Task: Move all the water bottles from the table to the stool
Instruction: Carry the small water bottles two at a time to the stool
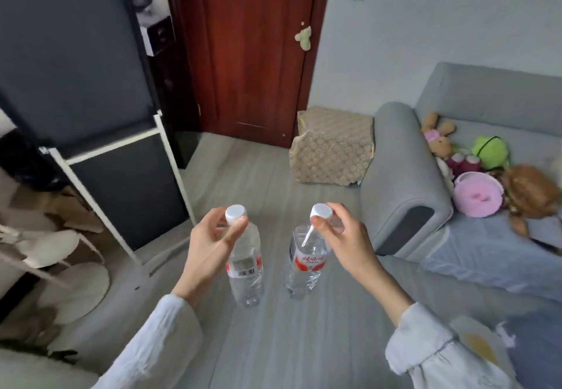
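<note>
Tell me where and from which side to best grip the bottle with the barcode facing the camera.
Grip the barcode bottle at its neck just under the white cap, coming from above, as the left hand does: it hangs upright, and the neck is narrow enough to pinch.

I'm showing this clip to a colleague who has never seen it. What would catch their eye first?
Two clear water bottles held up by their white caps in mid-frame, over the grey floor: the left hand pinches the left bottle, the right hand the right bottle. Next, the red-brown door behind, and the bright plush toys on the grey sofa at right.
</note>
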